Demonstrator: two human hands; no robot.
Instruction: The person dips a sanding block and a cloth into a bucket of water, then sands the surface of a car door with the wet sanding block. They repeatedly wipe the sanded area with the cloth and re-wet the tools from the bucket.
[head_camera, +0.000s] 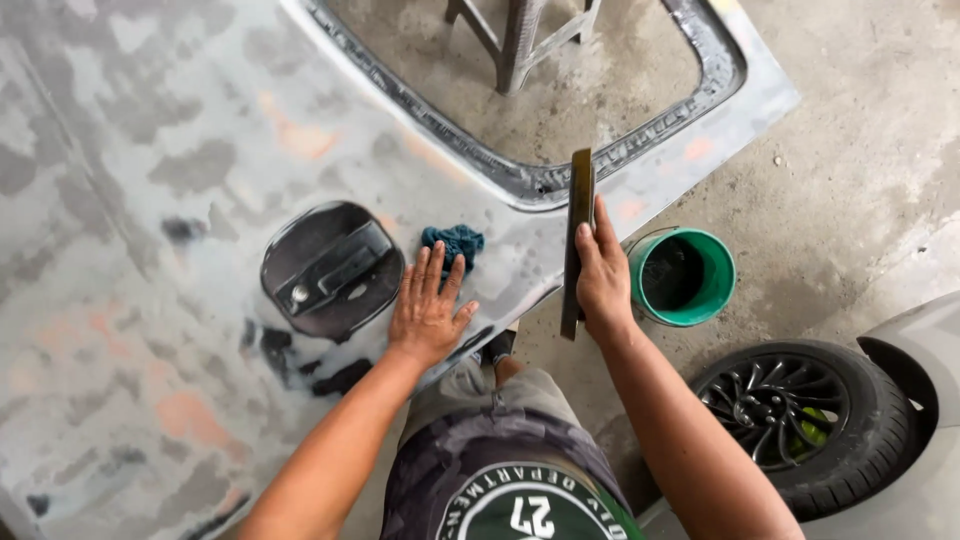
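A large sanded grey car door panel (150, 150) lies flat in front of me, wet and patchy, with a dark recessed handle pocket (332, 268) near its edge. My left hand (428, 310) rests flat on the panel with fingers spread, just right of the pocket. A crumpled blue rag (455, 243) lies on the panel at my fingertips. My right hand (603, 275) grips a long dark sanding block (577, 240), held on edge over the panel's lower rim.
A green bucket (684, 278) stands on the concrete floor right of my right hand. A black car wheel (800, 415) and grey fender (925, 350) are at lower right. Stool legs (520, 40) show through the door's window opening.
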